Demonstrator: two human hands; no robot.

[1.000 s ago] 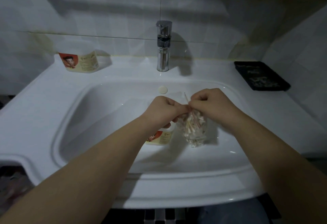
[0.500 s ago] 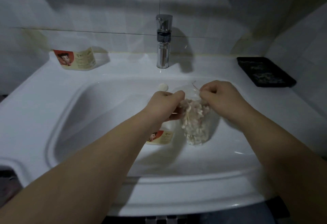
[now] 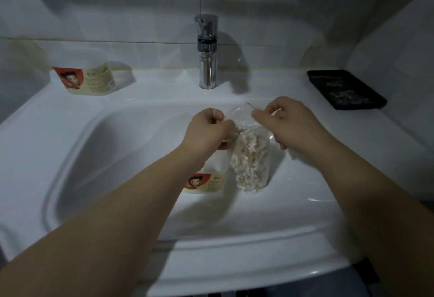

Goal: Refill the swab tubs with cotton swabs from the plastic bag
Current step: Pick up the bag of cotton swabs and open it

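Note:
A clear plastic bag [image 3: 250,165] full of cotton swabs hangs over the basin. My left hand [image 3: 209,130] pinches the left side of its mouth and my right hand [image 3: 286,123] pinches the right side, so the mouth is pulled apart. One swab tub [image 3: 206,183] with a red cartoon label stands in the basin under my left wrist, partly hidden. A second swab tub [image 3: 88,80] with the same label stands on the sink ledge at the back left.
The white sink [image 3: 70,137] fills the view, with a chrome tap [image 3: 207,52] at the back centre. A black tray [image 3: 345,89] lies on the ledge at the back right. Tiled walls close in behind and to the right.
My hands have moved apart, pulling the bag's mouth wider. The bag hangs lower and longer, showing more swabs.

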